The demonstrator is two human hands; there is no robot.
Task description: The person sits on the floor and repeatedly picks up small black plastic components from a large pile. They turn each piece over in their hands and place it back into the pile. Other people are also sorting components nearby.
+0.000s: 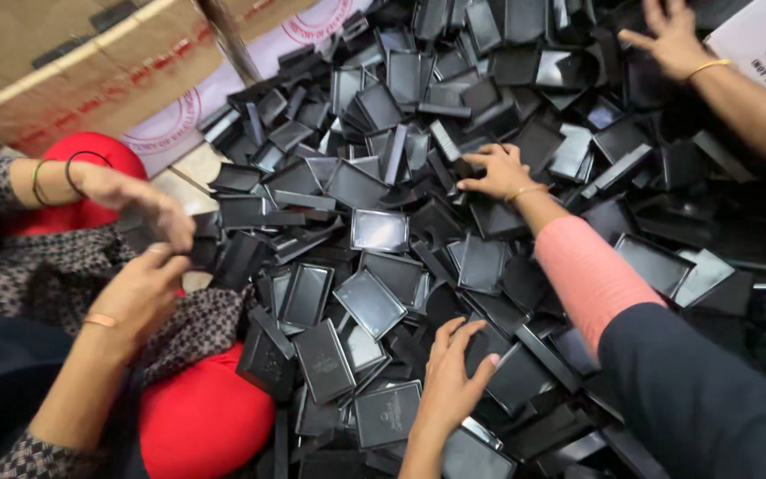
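Cardboard box (73, 71): far left corner, beside a white sheet with red round marks
Co-worker's hands (139, 253): at the left edge of the pile, both closed around one small black piece, bangles on the wrists
Red fabric (201, 417): under that person's patterned sleeves
Black trays (374, 302): shallow rectangular plastic pieces, heaped loose, some face up, some tilted, covering whatever carries them
Left hand (449, 381): near edge of the heap, fingers spread apart, flat on the trays, gripping nothing
Right hand (498, 173): middle of the heap, pink sleeve, fingers curled onto a tray; I cannot tell whether it grips
Third person's hand (671, 40): far right corner, fingers spread
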